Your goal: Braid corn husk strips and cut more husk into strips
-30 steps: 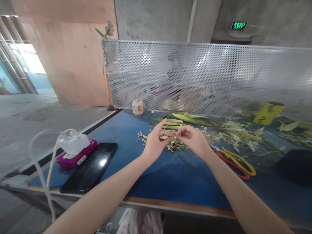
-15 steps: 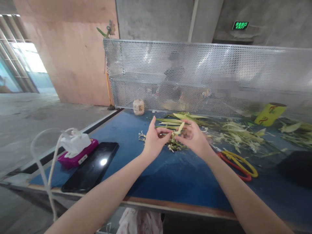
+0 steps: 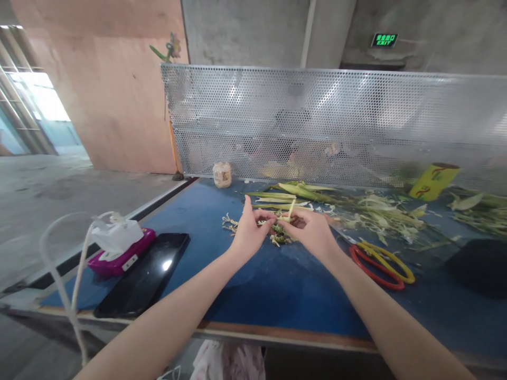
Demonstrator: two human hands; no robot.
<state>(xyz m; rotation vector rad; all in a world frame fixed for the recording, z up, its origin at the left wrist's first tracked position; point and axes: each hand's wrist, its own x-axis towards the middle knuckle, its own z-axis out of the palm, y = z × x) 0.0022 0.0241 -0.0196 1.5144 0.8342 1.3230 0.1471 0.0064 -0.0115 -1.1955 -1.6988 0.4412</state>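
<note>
Left hand (image 3: 251, 232) and right hand (image 3: 316, 233) pinch slim pale-green plant strip (image 3: 292, 208) between them, above flat blue tabletop (image 3: 253, 301). Seemingly midway: small green-and-cream plant bits (image 3: 279, 237) heaped below; long green leaves (image 3: 301, 190) lie loose behind.

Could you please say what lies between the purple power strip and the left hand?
The head view shows the black smartphone, then a stretch of blue tabletop.

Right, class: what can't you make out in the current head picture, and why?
All in head view:
Green strip, pinched part: covered by left hand and right hand.
Person: screened by perforated panel.
Dark object: shape indistinct, cut by right edge.
Pale cloth: cut by bottom edge.
</note>
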